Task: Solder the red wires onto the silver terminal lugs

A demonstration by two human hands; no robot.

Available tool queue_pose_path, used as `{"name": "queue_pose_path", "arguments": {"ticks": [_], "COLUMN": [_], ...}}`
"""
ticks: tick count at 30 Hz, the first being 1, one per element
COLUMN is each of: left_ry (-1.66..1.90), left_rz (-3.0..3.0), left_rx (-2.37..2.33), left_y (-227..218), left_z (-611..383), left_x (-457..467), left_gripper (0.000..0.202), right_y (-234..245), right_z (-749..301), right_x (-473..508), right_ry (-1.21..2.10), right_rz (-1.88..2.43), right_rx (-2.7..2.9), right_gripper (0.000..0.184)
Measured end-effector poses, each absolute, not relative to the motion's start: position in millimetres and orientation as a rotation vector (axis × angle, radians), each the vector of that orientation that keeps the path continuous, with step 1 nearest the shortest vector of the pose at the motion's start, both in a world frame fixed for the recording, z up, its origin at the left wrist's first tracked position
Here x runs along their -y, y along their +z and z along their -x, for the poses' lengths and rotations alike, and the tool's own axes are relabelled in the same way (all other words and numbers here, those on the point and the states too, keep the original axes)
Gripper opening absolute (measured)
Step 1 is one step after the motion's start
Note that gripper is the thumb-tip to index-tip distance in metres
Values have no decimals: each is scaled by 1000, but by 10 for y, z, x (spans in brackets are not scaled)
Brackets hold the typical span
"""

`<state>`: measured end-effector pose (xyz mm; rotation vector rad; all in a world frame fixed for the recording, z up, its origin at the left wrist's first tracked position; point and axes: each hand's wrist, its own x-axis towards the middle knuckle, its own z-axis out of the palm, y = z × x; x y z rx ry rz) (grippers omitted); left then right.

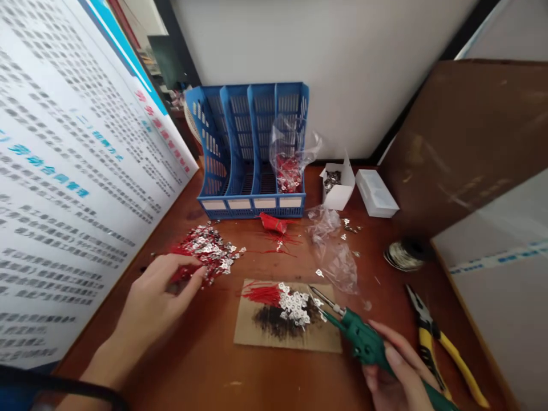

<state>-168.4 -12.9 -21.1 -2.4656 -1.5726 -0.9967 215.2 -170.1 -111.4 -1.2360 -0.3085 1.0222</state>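
the left hand is at the near edge of a loose pile of red wires with metal tabs, its thumb and forefinger curved close to each other; whether a wire is caught between them i cannot tell. the pile lies just beyond those fingertips and to their right, on the brown table. the right hand is wrapped around a green soldering tool, its tip slanting up and to the left over the cardboard piece. on that cardboard a neat bunch of tabbed wires lies between the two hands, just left of the tool's tip, red ends facing left, tabs toward the tool. yellow-handled pliers lie to the right of the right hand, with a solder spool beyond them
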Motion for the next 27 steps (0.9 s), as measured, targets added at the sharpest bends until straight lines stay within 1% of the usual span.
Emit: {"name": "queue_pose_path", "arguments": {"ticks": [5,8,10,13,16,19,23,27], "left_ry": [-977,-834,-710,-753,-737,-803,-837,-872], "left_rz": [2943,3179,3264,3265,3253,3226,3156,3079], "left_rx": [1216,965,865,812,773,693,572,595], "left_y": [-238,-287,-348,-454,-519,-547,-596,-666], "left_z": [1237,939,779,634,542,427,261,180], "left_x": [172,200,215,224,238,284,365,394], "left_gripper": [9,16,16,12,19,17,24,28], "right_y": [-903,-845,-836,-835,-832,-838,-884,-937], "right_z": [-2040,-2010,-2008,-2012,-2009,-1998,-2020,-2088], "right_x": [1577,1550,1541,1535,1539,1545,1556,1571], "right_ry": [922,924,923,916,930,926,895,912], "right_rz": [1226,1211,1201,1202,1209,1202,1190,1152], "right_rx": [271,260,238,201,169,155,129,128], "right_gripper": [45,44,44,46,50,52,52,49]}}
